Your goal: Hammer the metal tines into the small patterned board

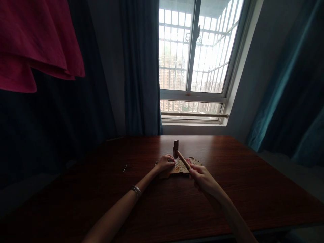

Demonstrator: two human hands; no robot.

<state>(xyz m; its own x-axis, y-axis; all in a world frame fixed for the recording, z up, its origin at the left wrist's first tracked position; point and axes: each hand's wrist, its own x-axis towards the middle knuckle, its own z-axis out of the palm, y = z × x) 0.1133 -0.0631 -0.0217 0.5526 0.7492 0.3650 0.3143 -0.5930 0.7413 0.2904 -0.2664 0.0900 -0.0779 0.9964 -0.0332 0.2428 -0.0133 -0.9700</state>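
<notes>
My right hand [201, 176] is closed round the wooden handle of a hammer [184, 161]. The hammer's dark metal head is over the fingertips of my left hand [165, 163]. Those fingers are pinched around a thin, nail-like pin [175, 160] right beneath the head; its exact kind is too small to tell. Under both lies a flat, light-brown piece [182, 167] dotted with many small dark holes, with reddish, orange and whitish patches. Its front edge is uneven, and my left hand covers part of its left side.
A small thin metal tool [125, 168] lies left of my hands on the dark brown wooden table [141, 209]. Beyond the table's far edge are a barred window [187, 94] and a blue curtain [140, 67]. Pink cloth [43, 40] hangs at the upper left.
</notes>
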